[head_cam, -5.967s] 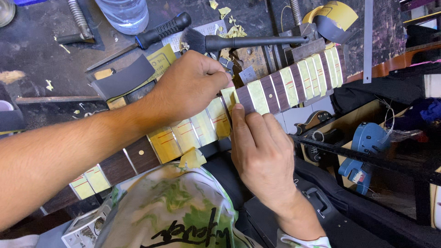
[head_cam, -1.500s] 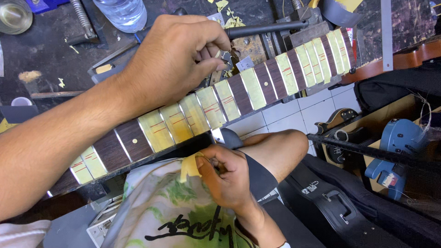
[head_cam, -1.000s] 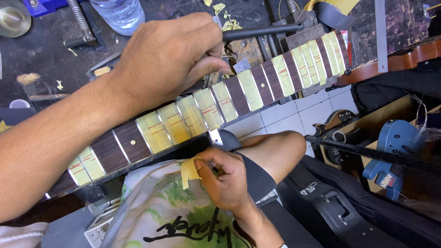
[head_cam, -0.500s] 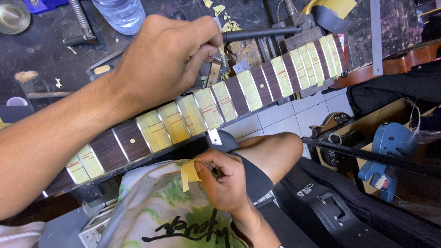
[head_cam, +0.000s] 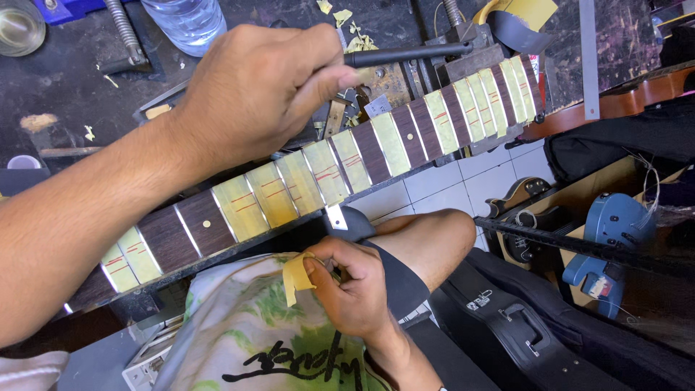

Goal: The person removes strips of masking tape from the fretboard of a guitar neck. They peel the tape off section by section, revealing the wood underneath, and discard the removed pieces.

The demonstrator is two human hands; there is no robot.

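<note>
A dark guitar fretboard (head_cam: 380, 148) lies slanted across the bench, its spaces between frets covered with yellow masking tape marked in red. My left hand (head_cam: 264, 94) hovers over its middle with fingers curled and thumb pinched to the forefinger, next to the end of a black rod (head_cam: 409, 54). Anything inside the pinch is hidden. My right hand (head_cam: 351, 286) is down at my lap, pinching a small torn piece of yellow tape (head_cam: 295, 277) between thumb and fingers. A small metal blade (head_cam: 335, 216) sticks out under the neck's near edge.
A water bottle (head_cam: 181, 18) and a glass (head_cam: 18, 25) stand at the back left of the bench. A tape roll (head_cam: 525, 13) and a metal ruler (head_cam: 588, 61) lie at the back right. A blue power tool (head_cam: 615, 228) and a black case (head_cam: 521, 333) are on the floor.
Six seconds ago my right hand pressed on the fretboard; it now holds a tape piece at my lap. Over the last second both hands have barely shifted.
</note>
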